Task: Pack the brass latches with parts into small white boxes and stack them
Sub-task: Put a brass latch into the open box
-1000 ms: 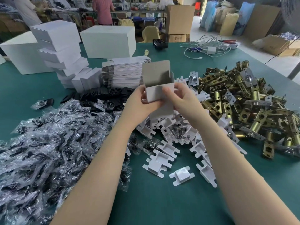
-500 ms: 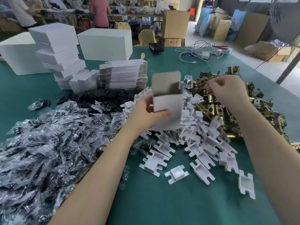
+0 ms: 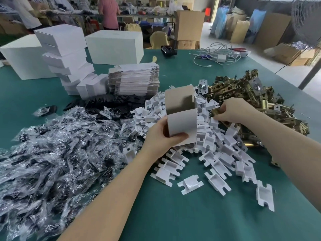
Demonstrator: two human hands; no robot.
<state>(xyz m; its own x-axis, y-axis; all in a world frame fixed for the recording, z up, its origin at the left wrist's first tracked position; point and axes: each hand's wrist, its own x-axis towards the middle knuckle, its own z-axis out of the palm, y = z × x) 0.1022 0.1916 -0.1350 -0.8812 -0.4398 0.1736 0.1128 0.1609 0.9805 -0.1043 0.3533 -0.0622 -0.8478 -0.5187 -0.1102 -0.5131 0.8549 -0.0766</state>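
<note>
A green desk (image 3: pixel 182 214) fills the view, crowded with supplies. Across its left side spreads a wide heap of clear bags (image 3: pixel 52 153) holding dark parts. At the far left stand large white cartons (image 3: pixel 113 46) and a leaning stack of closed white boxes (image 3: pixel 67 58), with a pile of flat box blanks (image 3: pixel 134 79) just beside it. On the right lies a mound of brass latches (image 3: pixel 243 94), and white inserts (image 3: pixel 217 153) spill from the middle toward the near edge, partly covering the latches. Cables (image 3: pixel 217 54) lie at the far side. Above the inserts, the left hand (image 3: pixel 161 138) grips a small box (image 3: pixel 182 117) by its lower part, thumb across the white front. The box stands upright, long axis vertical, mouth open upward, its grey-brown lid flap raised at the back. The right hand (image 3: pixel 232 112) reaches into the edge of the latch mound, its fingers (image 3: pixel 220 116) pinching a brass latch (image 3: pixel 214 112), mostly hidden.
</note>
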